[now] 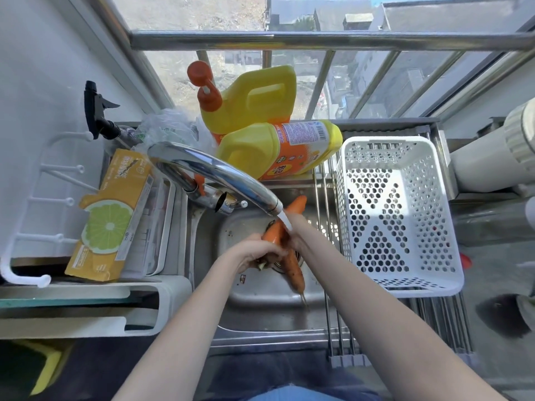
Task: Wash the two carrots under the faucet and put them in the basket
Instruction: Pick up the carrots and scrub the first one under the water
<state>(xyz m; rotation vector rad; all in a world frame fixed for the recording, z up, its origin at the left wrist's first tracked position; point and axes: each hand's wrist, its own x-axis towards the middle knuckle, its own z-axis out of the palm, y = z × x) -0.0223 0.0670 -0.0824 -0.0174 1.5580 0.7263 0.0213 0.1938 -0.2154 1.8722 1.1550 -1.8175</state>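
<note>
Both hands are over the sink [260, 314], under the running faucet [220, 175]. The left hand [254, 251] grips a carrot [295, 273] whose tip points back toward the person; the right hand [292, 227] seems to hold the second carrot [298, 205], though its fingers are blurred by the stream. Wet carrots are stiff, fairly light and slippery, so I'd grip them round the thick middle. The white basket [399, 287] sits just right of the hands.

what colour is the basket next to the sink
White, with a pattern of round holes. The basket shows best in the head view, the only one.
</note>
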